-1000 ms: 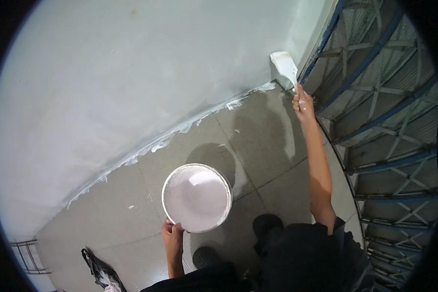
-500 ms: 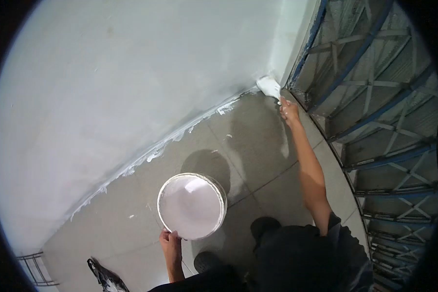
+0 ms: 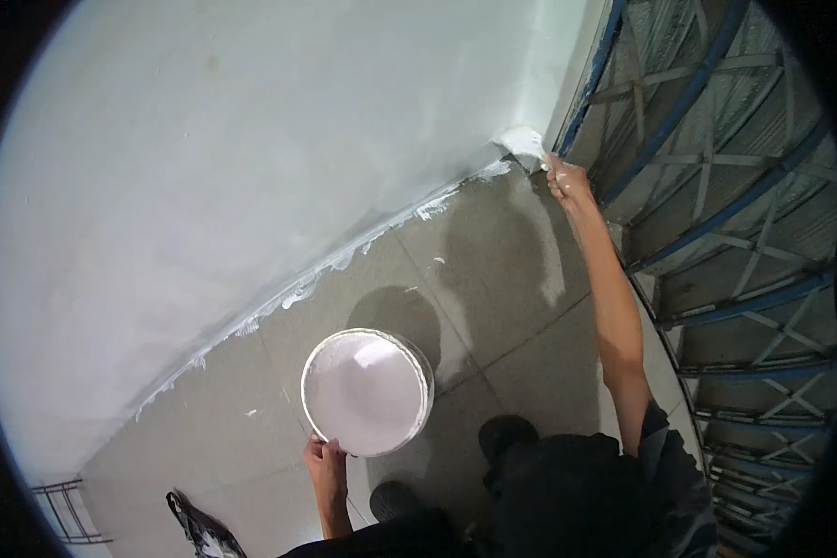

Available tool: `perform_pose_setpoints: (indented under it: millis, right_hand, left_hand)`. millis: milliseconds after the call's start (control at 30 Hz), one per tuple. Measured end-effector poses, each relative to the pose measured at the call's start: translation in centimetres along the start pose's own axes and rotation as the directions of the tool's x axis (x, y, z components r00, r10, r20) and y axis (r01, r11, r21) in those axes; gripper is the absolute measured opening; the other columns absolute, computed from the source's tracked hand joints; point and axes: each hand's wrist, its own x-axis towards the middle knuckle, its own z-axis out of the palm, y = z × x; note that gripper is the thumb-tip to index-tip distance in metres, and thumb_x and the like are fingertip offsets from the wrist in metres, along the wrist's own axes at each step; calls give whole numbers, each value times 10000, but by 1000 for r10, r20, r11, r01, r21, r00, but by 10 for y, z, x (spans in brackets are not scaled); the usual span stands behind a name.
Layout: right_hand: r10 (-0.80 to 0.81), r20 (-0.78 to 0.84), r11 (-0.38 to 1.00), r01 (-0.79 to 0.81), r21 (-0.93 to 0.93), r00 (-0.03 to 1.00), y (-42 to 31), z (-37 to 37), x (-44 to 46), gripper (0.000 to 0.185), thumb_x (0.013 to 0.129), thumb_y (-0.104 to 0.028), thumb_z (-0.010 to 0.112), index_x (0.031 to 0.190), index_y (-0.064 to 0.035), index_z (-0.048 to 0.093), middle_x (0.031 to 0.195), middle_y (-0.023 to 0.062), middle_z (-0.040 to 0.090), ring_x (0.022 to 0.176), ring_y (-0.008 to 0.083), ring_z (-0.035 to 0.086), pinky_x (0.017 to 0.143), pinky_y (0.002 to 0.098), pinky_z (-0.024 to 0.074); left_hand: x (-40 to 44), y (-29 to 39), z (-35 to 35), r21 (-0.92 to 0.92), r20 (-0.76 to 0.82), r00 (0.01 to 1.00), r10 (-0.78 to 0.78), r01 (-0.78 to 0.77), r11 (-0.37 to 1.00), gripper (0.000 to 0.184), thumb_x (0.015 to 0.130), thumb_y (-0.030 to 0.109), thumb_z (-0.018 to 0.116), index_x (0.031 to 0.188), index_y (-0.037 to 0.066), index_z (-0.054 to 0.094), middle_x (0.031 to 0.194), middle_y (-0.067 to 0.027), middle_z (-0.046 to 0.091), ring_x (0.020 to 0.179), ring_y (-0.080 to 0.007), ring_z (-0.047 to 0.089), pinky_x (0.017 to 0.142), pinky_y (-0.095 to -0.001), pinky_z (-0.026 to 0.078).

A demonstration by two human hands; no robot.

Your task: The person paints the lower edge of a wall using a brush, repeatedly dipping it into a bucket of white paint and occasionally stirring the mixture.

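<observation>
My left hand (image 3: pixel 327 479) grips the near rim of a round bucket (image 3: pixel 366 392) holding pale paint. Up at the wall corner, my right hand (image 3: pixel 568 180) is closed on the handle of a white-coated brush (image 3: pixel 523 142). The brush head lies against the foot of the white wall (image 3: pixel 251 121), beside the corner. White smears (image 3: pixel 299 294) run along the line where wall and floor meet.
A folding metal gate (image 3: pixel 716 186) with blue bars stands along the right side. On the tiled floor (image 3: pixel 493 251) at the lower left lies a black bag (image 3: pixel 195 523). A dark metal rack (image 3: pixel 70 511) is at the far left. My dark shoes (image 3: pixel 507 435) show below the bucket.
The brush in my right hand came down and left to the wall's foot, then shifted slightly up and right into the corner. My left hand stays on the bucket rim.
</observation>
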Motion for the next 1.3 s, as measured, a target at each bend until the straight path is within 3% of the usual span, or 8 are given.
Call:
perform_pose_setpoints:
  millis: [233, 333, 433, 533, 733, 900, 1133, 1300]
  right_hand:
    - [-93, 23, 979, 87, 182, 995, 8, 25, -73, 283, 891, -327, 561, 918, -45, 563, 571, -58, 435, 422, 31, 347, 358, 194, 237]
    - [-85, 139, 964, 46, 261, 987, 70, 45, -77, 278, 887, -334, 566, 866, -57, 572, 565, -64, 427, 413, 31, 341, 360, 192, 239]
    - [11, 150, 999, -19, 50, 989, 99, 75, -95, 311, 854, -379, 601, 745, -97, 528, 549, -42, 427, 414, 39, 355, 356, 198, 254]
    - [-24, 197, 979, 63, -193, 980, 139, 92, -86, 335, 872, -359, 579, 724, -58, 579, 557, -42, 461, 410, 52, 375, 358, 236, 274]
    - [112, 135, 983, -90, -158, 985, 153, 104, -83, 336, 878, -327, 567, 720, -31, 576, 539, -17, 467, 398, 63, 387, 351, 252, 275]
    - [168, 185, 984, -176, 30, 968, 148, 111, -83, 302, 881, -310, 568, 791, -21, 557, 562, -8, 455, 403, 69, 365, 353, 239, 248]
    - [200, 263, 940, -261, 221, 944, 96, 122, -86, 296, 876, -315, 579, 805, -37, 507, 588, -12, 418, 411, 62, 345, 354, 220, 218]
    - [137, 235, 954, -192, 229, 962, 91, 101, -102, 294, 875, -319, 581, 764, -64, 485, 562, -31, 398, 405, 54, 335, 348, 218, 210]
  left_hand:
    - [0, 1, -3, 28, 4, 1000, -9, 9, 1000, 209, 788, 88, 488, 967, -20, 508, 784, -42, 552, 663, -94, 508, 597, -241, 432]
    - [-2, 5, 1, 38, -31, 999, -26, 27, 999, 208, 790, 79, 486, 967, -27, 507, 784, -50, 564, 668, -104, 523, 608, -255, 444]
    - [-1, 1, -4, 19, -12, 1000, -27, 27, 999, 202, 793, 71, 485, 966, -31, 506, 817, -65, 585, 695, -113, 545, 636, -259, 453]
    - [-2, 5, -3, 33, 22, 999, -28, 27, 999, 187, 795, 67, 486, 957, -24, 506, 849, -78, 600, 733, -116, 561, 671, -253, 453]
    - [0, 2, -3, -22, 5, 999, -34, 34, 999, 127, 795, 52, 490, 912, 4, 504, 804, -53, 585, 709, -97, 533, 664, -235, 430]
    - [2, 0, -5, -23, 17, 999, -31, 31, 999, 89, 793, 33, 482, 880, 18, 493, 763, -25, 547, 643, -77, 475, 620, -227, 401]
    - [-2, 7, -3, -13, 34, 998, -58, 59, 998, 196, 791, 31, 484, 979, -18, 510, 860, -62, 593, 718, -97, 533, 683, -231, 426]
    - [0, 2, -9, 19, 63, 997, -53, 52, 998, 247, 784, 34, 489, 1021, -31, 509, 884, -59, 598, 746, -96, 538, 705, -235, 429]
